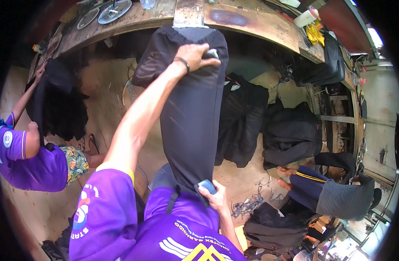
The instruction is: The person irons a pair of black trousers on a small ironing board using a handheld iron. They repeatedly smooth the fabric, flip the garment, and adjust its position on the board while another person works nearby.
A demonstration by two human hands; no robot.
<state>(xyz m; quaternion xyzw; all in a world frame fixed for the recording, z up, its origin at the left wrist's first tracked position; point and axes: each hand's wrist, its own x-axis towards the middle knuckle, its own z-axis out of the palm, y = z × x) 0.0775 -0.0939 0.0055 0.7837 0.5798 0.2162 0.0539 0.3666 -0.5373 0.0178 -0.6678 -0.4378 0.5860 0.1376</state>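
A pair of dark trousers (191,113) stretches from the bench's edge towards my body, with faint brownish streaks on the cloth. My left hand (193,58) reaches to their far end and presses on the fabric. Between its thumb and fingers sits a small pale striped thing (212,53) whose kind I cannot make out. Close to my waist, my right hand (216,198) grips a small dark blue block-like thing (207,187) at the near end of the trousers. Its fingers are partly hidden.
A wooden bench (247,24) curves along the far side. Black garments (241,117) lie on the floor to the right, near a dark thread pile (247,205). A person (34,152) at the left handles black cloth; another person (338,195) is at the right.
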